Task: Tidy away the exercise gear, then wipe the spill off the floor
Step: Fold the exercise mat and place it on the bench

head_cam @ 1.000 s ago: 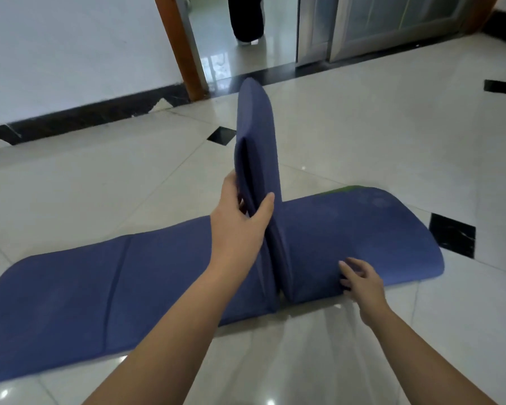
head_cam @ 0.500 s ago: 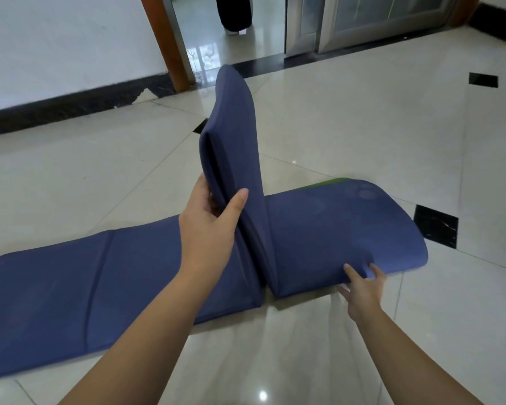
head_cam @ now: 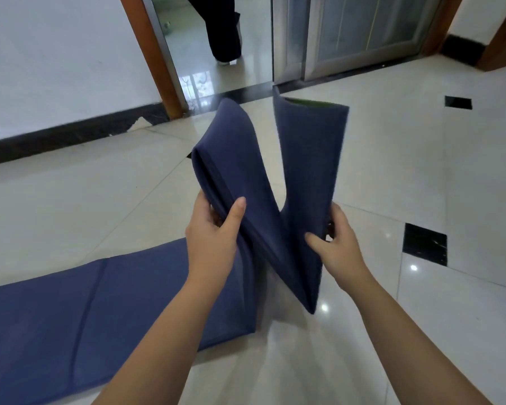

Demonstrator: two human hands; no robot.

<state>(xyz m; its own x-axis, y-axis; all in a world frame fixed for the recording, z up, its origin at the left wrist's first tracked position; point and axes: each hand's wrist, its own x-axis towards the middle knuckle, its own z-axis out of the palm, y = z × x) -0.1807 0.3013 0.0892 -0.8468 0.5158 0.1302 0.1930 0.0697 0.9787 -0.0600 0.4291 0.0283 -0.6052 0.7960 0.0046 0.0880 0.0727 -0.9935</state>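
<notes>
Mat [head_cam: 231,171]: blue folding exercise mat, part on the floor and part lifted; its left stretch lies flat on the tiles, while its right panels stand in a zigzag between the two hands, probably so each crease can close onto the next
Doubled panels [head_cam: 246,206]: two layers pressed together and leaning away to the left, held up so the fold does not flop open
End panel [head_cam: 310,159]: raised nearly upright on the right, with a strip of green underside [head_cam: 310,103] at its top edge; it looks lifted to swing against the doubled panels
Left hand [head_cam: 211,238]: its fingers [head_cam: 235,214] curl round the near edge of the doubled panels, thumb on the right face, the rest behind
Right hand [head_cam: 336,247]: its fingers [head_cam: 316,241] pinch the near edge of the end panel, thumb on the inner face, the others behind it
Floor [head_cam: 450,185]: glossy pale tiles with small black insets [head_cam: 424,244]; no spill shows in this view
Doorway [head_cam: 202,68]: beyond the mat, with a wooden frame [head_cam: 152,54], a sliding glass door [head_cam: 362,30] and a person's dark trouser leg [head_cam: 222,30] past the threshold
Stage: folding seems about half done; the flat stretch is not yet gathered and wiping is not yet begun
</notes>
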